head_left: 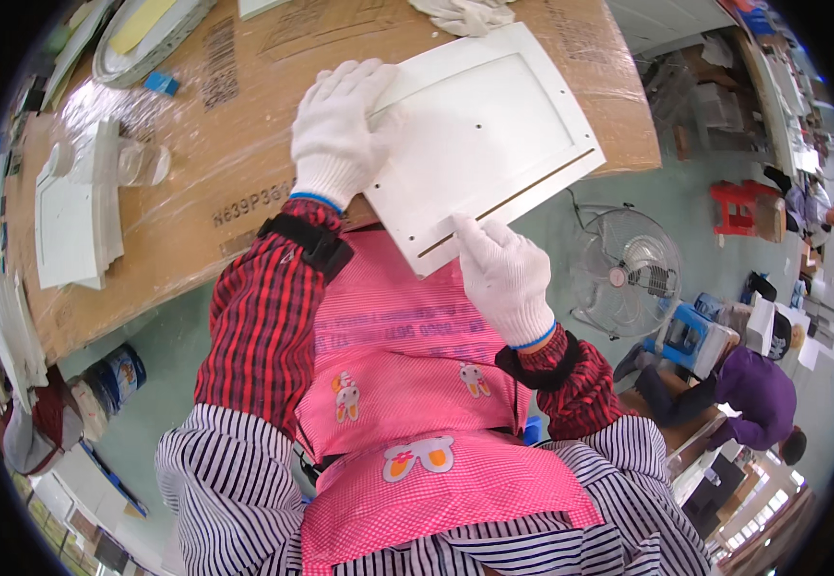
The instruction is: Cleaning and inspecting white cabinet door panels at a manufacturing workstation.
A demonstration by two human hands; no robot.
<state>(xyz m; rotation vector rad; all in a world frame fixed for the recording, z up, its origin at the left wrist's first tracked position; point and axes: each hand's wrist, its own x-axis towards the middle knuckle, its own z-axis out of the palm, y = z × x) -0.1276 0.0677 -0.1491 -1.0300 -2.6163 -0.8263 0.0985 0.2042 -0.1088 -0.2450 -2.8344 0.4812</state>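
Farthest out to the left of our grip, a stack of white moulded panels (71,216) lies on the cardboard-covered table (196,173), which is wrapped in clear film, with a lump of clear plastic (139,161) just beside the stack. Beyond these, toward the far edge, sits an oval white tray (143,34) with a small blue piece (162,83) near it.

Our left hand (340,130), in a white knit glove, lies spread over the upper left corner of the white rectangular panel (489,134), fingers flat on its face and thumb around the edge, pressing and gripping it at once. The panel rests tilted, half on the table edge and half out over our pink apron (407,384), its recessed centre facing up and a thin dark slot running along the near long side.

Our right hand (503,274), also gloved, is closed on the near lower edge, index finger laid along the rim just under that slot. Both hands grasp the same panel, so we judge that we are checking or dressing that near edge. The next move, as we judge it, calls for steady counter-pressure from the left while the right works along the rim without tipping the panel off the table.

Right of our grip, a spare glove (463,13) lies at the table's far side, and a floor fan (628,274) stands below, with a seated person in purple (758,389) beyond it.
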